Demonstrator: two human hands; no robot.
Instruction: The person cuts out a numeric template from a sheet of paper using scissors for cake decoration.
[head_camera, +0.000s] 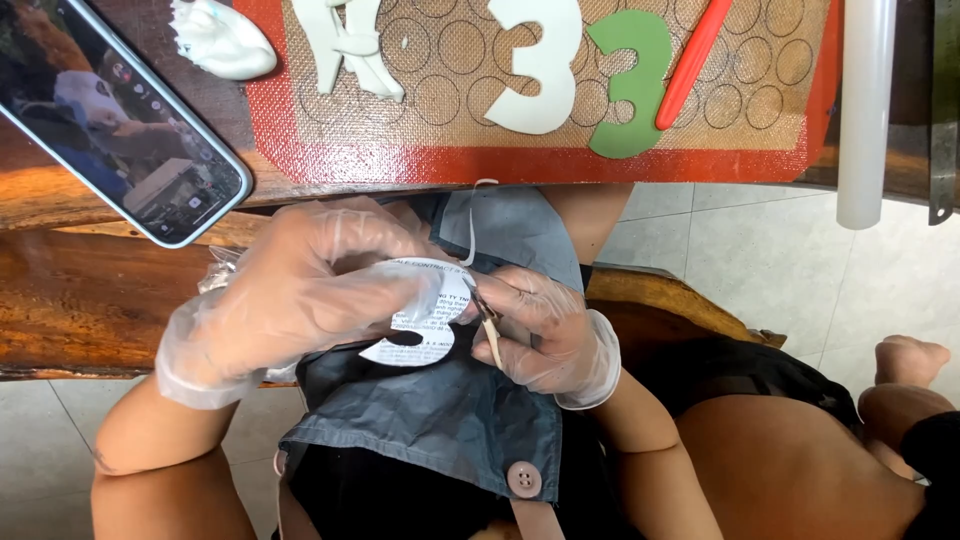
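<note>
- A home craft or cake-decorating corner, not a shop or factory: above the fingers (520, 300) a rough slab wooden table (80, 300) with a live edge serves as the bench.
- Further up from the fingers lies a red-bordered silicone baking mat (420, 160) printed with circles, bearing a white cut-out numeral (540, 70) and a green cut-out numeral (635, 85).
- Up and left of the fingers, a lump of white modelling paste (220, 40) rests on the wood.
- To the upper right, a white rolling pin (865, 110).
- Left of the fingers and above, a smartphone (110, 110) plays a video.
- To the right of the fingers, a pale tiled floor (780, 250), domestic in look.
</note>
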